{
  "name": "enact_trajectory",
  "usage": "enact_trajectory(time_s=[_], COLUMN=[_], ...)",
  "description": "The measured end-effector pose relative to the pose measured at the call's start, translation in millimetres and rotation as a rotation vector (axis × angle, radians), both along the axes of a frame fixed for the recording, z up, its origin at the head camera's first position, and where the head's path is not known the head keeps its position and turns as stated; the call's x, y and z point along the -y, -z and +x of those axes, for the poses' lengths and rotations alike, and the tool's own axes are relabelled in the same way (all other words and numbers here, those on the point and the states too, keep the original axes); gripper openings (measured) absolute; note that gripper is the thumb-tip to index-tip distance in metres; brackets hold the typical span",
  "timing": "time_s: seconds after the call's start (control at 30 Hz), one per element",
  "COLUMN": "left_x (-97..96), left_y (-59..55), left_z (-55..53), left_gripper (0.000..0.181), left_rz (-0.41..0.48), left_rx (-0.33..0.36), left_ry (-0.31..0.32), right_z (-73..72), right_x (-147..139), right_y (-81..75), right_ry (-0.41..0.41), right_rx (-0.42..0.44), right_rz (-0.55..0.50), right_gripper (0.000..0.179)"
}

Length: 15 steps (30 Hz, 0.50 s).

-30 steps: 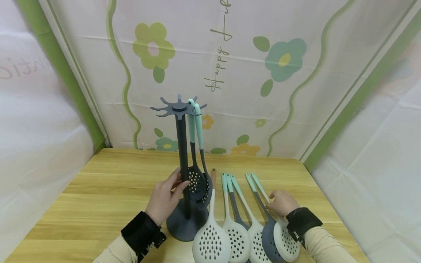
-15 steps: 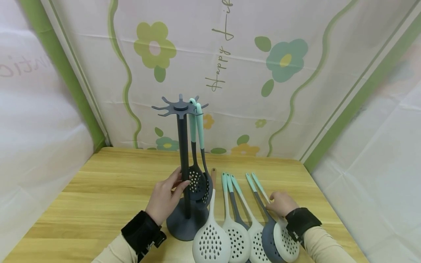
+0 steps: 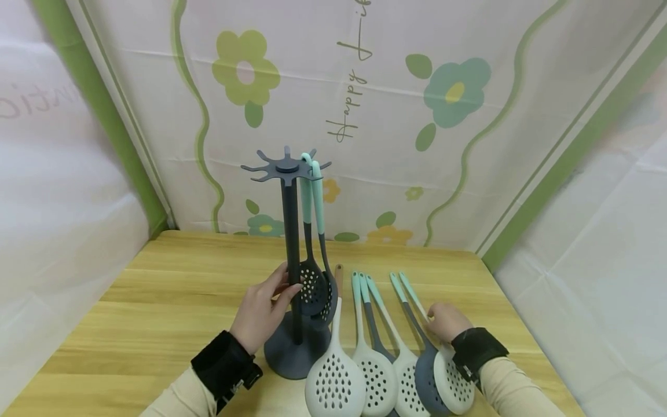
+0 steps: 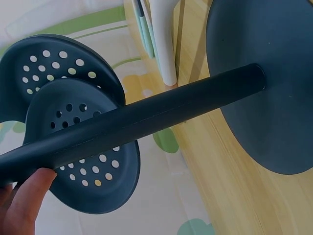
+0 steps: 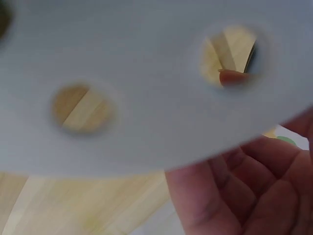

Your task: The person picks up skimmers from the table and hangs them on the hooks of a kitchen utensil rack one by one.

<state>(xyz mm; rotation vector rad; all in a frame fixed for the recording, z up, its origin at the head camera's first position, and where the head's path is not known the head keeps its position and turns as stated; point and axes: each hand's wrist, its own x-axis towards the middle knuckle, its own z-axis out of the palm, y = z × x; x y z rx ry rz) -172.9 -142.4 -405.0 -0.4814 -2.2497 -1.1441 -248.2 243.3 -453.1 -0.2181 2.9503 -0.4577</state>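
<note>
My left hand grips the upright post of a dark grey utensil stand, its thumb and fingers curled round the post. Two dark skimmers with mint handles hang from the stand's right side; their perforated bowls lie behind the post in the left wrist view. At the right, my right hand pinches the handle of a white skimmer with a mint end. That skimmer's head rests over a dark grey skimmer. Blurred, the white skimmer's holed head covers much of the right wrist view.
Between the stand and my right hand lie a white skimmer with a brown handle end and several mint-ended ones, side by side on the wooden table. A floral cloth closes the back, and white cloth walls both sides.
Both hands keep their hold and position. The head view has shifted very slightly; nothing else has visibly moved.
</note>
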Motion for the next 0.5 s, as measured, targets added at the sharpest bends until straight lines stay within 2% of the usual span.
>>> enact_trajectory(time_s=[0.17,0.5], left_x=[0.5,0.5], left_y=[-1.6,-1.4], left_z=[-0.4,0.7], left_gripper=[0.036,0.035], left_rz=[0.005,0.005], left_rx=[0.011,0.02], left_ry=[0.017,0.007], right_z=[-0.9,2.5], right_x=[-0.5,0.1], right_y=[0.1,-3.8], right_ry=[0.001,0.002], right_rx=[0.008,0.01], right_rz=[0.013,0.016], right_gripper=[0.022,0.021])
